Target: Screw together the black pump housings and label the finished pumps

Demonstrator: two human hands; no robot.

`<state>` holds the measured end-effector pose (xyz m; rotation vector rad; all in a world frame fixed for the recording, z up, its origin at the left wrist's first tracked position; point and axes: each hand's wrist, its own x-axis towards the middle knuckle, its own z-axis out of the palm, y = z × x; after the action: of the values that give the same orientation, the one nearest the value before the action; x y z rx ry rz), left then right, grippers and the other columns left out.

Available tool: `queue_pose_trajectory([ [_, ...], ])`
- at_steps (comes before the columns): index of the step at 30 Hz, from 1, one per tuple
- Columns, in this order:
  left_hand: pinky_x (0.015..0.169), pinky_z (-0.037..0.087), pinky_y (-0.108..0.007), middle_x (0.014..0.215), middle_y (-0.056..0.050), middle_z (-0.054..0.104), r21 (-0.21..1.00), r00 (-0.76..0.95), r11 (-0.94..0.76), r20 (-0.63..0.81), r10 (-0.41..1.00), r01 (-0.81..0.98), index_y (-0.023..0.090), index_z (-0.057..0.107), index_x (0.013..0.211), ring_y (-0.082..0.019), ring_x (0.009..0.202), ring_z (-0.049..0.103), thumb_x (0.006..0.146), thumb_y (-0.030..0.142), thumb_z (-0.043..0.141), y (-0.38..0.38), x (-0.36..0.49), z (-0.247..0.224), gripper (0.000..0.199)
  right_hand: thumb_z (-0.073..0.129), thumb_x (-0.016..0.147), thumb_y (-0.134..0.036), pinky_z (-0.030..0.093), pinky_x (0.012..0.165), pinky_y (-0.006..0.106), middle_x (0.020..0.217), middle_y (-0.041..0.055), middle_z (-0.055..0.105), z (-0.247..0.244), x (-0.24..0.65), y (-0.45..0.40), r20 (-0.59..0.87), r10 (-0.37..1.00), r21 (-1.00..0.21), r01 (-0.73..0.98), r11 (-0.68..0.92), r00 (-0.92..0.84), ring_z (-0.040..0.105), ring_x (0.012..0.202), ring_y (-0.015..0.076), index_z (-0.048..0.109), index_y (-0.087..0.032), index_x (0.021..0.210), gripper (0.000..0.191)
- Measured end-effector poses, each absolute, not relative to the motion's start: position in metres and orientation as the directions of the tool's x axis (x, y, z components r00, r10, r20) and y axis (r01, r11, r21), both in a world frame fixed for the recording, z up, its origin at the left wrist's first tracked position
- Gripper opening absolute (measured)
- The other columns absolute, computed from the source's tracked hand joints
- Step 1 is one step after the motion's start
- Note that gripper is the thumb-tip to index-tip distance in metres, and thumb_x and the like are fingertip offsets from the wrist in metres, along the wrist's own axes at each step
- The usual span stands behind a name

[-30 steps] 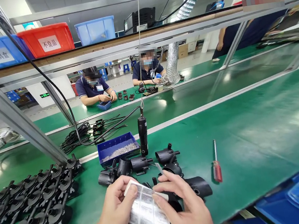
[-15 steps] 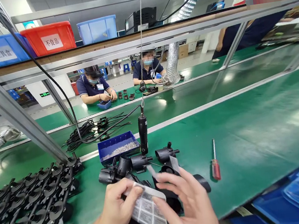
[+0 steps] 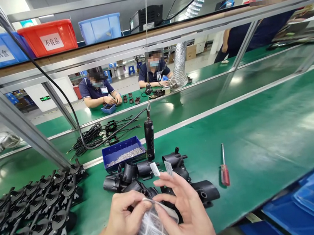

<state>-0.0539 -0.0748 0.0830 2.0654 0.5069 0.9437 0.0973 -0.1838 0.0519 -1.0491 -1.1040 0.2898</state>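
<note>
Pinching a thin, shiny white-and-silver sheet of rectangular labels point(image 3: 156, 232) at bottom centre of the frame, with thumb and forefinger of the left hand point(image 3: 128, 219) closed on the top edge and those of the right hand point(image 3: 189, 208) pressed together just beside. Carrying two loose, pale, rectangular stickers point(image 3: 154, 169) on the other, raised right fingers, in front of black plastic tubular parts point(image 3: 205, 191). Likely to handle as light, limp, easily creased, tacky-backed; best held by outer edges.

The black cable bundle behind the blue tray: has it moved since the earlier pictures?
Yes. Judged against the blue tray on the bench, the black cable bundle has shifted toward the right of the picture.
</note>
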Motion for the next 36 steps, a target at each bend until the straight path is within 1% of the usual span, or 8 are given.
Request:
queue_pose_trajectory([
  [3, 0.052, 0.036, -0.018, 0.058, 0.004, 0.062, 0.787, 0.637, -0.617, 0.467, 0.613, 0.017, 0.018, 0.075, 0.077, -0.007, 0.050, 0.048, 0.103, 0.024, 0.077, -0.074, -0.053, 0.084, 0.027, 0.063, 0.108, -0.010, 0.075, 0.092, 0.032, 0.163, 0.0149, 0.052, 0.056, 0.096, -0.184, 0.544, 0.681, -0.833, 0.218, 0.508, 0.491, 0.067, 0.136, 0.0239, 0.036, -0.041, 0.173, 0.076],
  [6, 0.056, 0.041, -0.018, 0.065, 0.002, 0.071, 0.759, 0.662, -0.650, 0.497, 0.561, -0.019, 0.019, 0.079, 0.084, -0.009, 0.054, 0.057, 0.104, 0.024, 0.076, -0.074, -0.052, 0.087, 0.020, 0.065, 0.107, -0.012, 0.074, 0.094, 0.033, 0.166, 0.0144, 0.050, 0.058, 0.097, -0.185, 0.486, 0.727, -0.864, 0.137, 0.485, 0.486, 0.064, 0.140, 0.0253, 0.033, -0.043, 0.173, 0.080],
  [12, 0.061, 0.045, -0.020, 0.077, -0.002, 0.078, 0.781, 0.704, -0.625, 0.429, 0.566, 0.026, 0.020, 0.081, 0.096, -0.011, 0.062, 0.063, 0.109, 0.026, 0.067, -0.077, -0.054, 0.090, 0.020, 0.065, 0.107, -0.012, 0.074, 0.089, 0.030, 0.164, 0.0141, 0.051, 0.055, 0.094, -0.183, 0.457, 0.731, -0.875, 0.106, 0.473, 0.507, 0.070, 0.129, 0.0225, 0.036, -0.044, 0.172, 0.078],
  [19, 0.052, 0.032, -0.020, 0.059, 0.004, 0.057, 0.810, 0.648, -0.585, 0.424, 0.633, 0.042, 0.018, 0.072, 0.077, -0.007, 0.052, 0.043, 0.107, 0.030, 0.071, -0.077, -0.053, 0.090, 0.032, 0.065, 0.108, -0.012, 0.075, 0.090, 0.033, 0.162, 0.0154, 0.054, 0.054, 0.091, -0.182, 0.465, 0.722, -0.870, 0.115, 0.479, 0.512, 0.073, 0.124, 0.0222, 0.037, -0.041, 0.171, 0.075],
  [23, 0.050, 0.029, -0.021, 0.056, 0.005, 0.051, 0.824, 0.641, -0.565, 0.409, 0.649, 0.046, 0.017, 0.070, 0.073, -0.008, 0.051, 0.039, 0.107, 0.031, 0.072, -0.077, -0.052, 0.089, 0.036, 0.066, 0.107, -0.011, 0.077, 0.086, 0.035, 0.161, 0.0161, 0.054, 0.057, 0.091, -0.182, 0.487, 0.666, -0.855, 0.155, 0.495, 0.565, 0.072, 0.125, 0.0235, 0.037, -0.040, 0.171, 0.076],
  [30, 0.059, 0.044, -0.020, 0.072, -0.001, 0.075, 0.803, 0.695, -0.595, 0.409, 0.591, 0.032, 0.019, 0.082, 0.093, -0.011, 0.059, 0.062, 0.109, 0.028, 0.068, -0.077, -0.053, 0.091, 0.023, 0.071, 0.105, -0.014, 0.076, 0.085, 0.035, 0.163, 0.0154, 0.052, 0.060, 0.092, -0.185, 0.459, 0.675, -0.874, 0.156, 0.460, 0.577, 0.070, 0.127, 0.0255, 0.036, -0.041, 0.172, 0.081],
  [34, 0.061, 0.045, -0.019, 0.080, 0.000, 0.078, 0.817, 0.691, -0.573, 0.380, 0.615, 0.060, 0.022, 0.081, 0.104, -0.010, 0.062, 0.063, 0.109, 0.029, 0.068, -0.079, -0.054, 0.092, 0.016, 0.068, 0.106, -0.013, 0.075, 0.083, 0.034, 0.162, 0.0151, 0.053, 0.062, 0.090, -0.186, 0.447, 0.691, -0.877, 0.128, 0.462, 0.568, 0.072, 0.123, 0.0240, 0.038, -0.042, 0.171, 0.077],
  [36, 0.060, 0.043, -0.019, 0.078, 0.001, 0.076, 0.827, 0.689, -0.557, 0.362, 0.628, 0.073, 0.021, 0.080, 0.102, -0.010, 0.061, 0.061, 0.109, 0.031, 0.068, -0.080, -0.055, 0.092, 0.017, 0.066, 0.107, -0.013, 0.075, 0.082, 0.034, 0.161, 0.0142, 0.053, 0.063, 0.089, -0.185, 0.451, 0.680, -0.874, 0.131, 0.468, 0.578, 0.072, 0.121, 0.0231, 0.038, -0.043, 0.170, 0.076],
])
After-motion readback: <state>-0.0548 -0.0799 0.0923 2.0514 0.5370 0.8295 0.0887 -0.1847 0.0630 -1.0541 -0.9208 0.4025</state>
